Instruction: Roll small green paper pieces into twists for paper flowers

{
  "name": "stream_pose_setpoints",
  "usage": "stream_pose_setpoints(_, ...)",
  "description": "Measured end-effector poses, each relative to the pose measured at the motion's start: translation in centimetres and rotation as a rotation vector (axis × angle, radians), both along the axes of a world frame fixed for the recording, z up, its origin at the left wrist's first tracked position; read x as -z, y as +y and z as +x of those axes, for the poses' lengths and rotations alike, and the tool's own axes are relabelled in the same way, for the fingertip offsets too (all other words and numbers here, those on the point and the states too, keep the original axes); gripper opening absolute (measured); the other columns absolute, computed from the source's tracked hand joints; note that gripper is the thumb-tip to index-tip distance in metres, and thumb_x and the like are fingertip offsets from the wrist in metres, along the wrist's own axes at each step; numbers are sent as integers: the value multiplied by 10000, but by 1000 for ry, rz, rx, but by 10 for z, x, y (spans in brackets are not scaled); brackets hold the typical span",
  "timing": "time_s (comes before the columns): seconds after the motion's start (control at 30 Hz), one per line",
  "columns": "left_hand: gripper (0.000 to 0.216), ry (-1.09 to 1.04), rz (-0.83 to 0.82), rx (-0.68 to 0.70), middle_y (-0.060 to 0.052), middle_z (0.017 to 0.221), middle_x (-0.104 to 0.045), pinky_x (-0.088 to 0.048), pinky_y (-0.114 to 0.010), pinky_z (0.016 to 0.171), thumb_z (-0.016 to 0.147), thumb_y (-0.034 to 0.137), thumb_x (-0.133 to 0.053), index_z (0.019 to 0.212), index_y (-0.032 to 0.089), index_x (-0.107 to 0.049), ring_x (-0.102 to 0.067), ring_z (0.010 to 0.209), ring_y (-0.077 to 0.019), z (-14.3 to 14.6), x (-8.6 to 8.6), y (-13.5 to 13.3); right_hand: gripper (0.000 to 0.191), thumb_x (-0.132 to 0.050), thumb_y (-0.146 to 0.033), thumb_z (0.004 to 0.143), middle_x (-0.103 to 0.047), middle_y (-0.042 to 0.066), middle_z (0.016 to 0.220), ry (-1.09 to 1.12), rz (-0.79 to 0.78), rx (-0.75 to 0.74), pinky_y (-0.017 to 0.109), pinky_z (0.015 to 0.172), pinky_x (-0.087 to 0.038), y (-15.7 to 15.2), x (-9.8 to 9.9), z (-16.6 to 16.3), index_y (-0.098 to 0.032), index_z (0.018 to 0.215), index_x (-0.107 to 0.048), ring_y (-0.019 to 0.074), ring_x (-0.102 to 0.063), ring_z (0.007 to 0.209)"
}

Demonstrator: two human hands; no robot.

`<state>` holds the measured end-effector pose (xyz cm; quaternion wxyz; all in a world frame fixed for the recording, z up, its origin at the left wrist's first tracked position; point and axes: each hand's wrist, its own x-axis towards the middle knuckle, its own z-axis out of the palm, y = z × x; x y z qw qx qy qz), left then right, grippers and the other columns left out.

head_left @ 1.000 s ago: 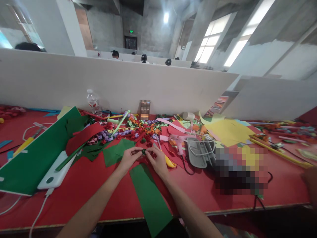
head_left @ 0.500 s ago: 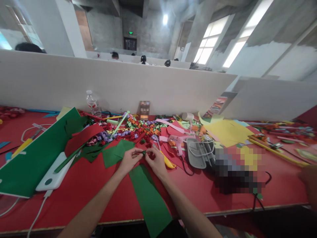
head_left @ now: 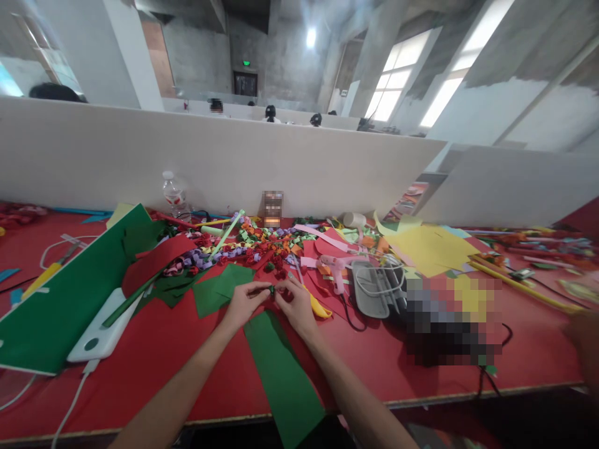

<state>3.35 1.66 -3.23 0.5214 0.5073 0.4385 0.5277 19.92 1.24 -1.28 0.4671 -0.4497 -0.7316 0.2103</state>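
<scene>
Between the fingertips of both hands is a small dark green piece (head_left: 272,290), seemingly curled paper; its exact shape is too small to make out. My left hand (head_left: 249,301) pinches it from the left, and my right hand (head_left: 294,300) holds it from the right. Below the hands a long green paper strip (head_left: 281,374) runs to the table's front edge and hangs over it. Green paper sheets (head_left: 222,290) lie left of my left hand. A yellow-handled tool (head_left: 319,304) rests just beside my right hand, partly hidden by it.
Coiled paper pieces (head_left: 243,249) heap up behind the hands. To the right are a pink glue gun (head_left: 335,271) and a grey tray (head_left: 369,290) with cables. On the left stand a white power strip (head_left: 100,330) and a green board (head_left: 60,299). A bottle (head_left: 173,193) stands by the partition (head_left: 224,156).
My right hand's fingers have shifted slightly around the small green piece. Otherwise both hands stay in nearly the same place.
</scene>
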Motion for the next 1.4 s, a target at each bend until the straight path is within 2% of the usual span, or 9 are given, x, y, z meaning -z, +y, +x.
stream_pose_setpoints(0.23, 276, -35, -5, 15, -91, 969, -765, -543, -348, 863, 702, 289, -770, 944, 159, -754, -706, 908, -247, 0, 6, 3, 159, -564, -166, 829, -623, 35, 847, -22, 33, -9, 296, 709, -468, -3, 1, -1, -204, 969, -629, 182, -575, 765)
stream_pose_setpoints(0.57, 281, -14, 5, 27, -100, 983, -759, -543, -363, 870, 730, 311, -749, 967, 159, -743, -705, 919, -252, -1, 9, 4, 104, -545, -144, 860, -593, 40, 873, -40, 21, -46, 290, 729, -469, -5, -1, -2, -206, 899, -619, 177, -573, 787)
stream_pose_setpoints(1.03, 308, -37, 14, 40, -97, 978, -762, -547, -381, 876, 730, 336, -743, 972, 145, -727, -706, 928, -252, 0, 7, 4, 105, -552, -210, 886, -671, 62, 920, 5, 46, -35, 327, 794, -491, -4, 4, -2, -208, 927, -649, 205, -610, 877)
stream_pose_setpoints(1.3, 346, -66, -4, 67, -119, 1003, -757, -542, -405, 889, 718, 356, -756, 979, 131, -724, -703, 946, -266, -2, 9, 6, 163, -574, -182, 844, -677, 58, 940, -5, -7, 12, 316, 759, -483, -4, 3, -4, -197, 994, -634, 200, -607, 837)
stream_pose_setpoints(1.4, 328, -39, 14, 51, -120, 999, -757, -540, -409, 893, 727, 346, -748, 975, 132, -726, -702, 950, -268, -2, 10, 6, 122, -576, -172, 844, -679, 47, 892, -12, 1, 2, 303, 740, -477, -4, 3, -5, -197, 943, -644, 192, -604, 808)
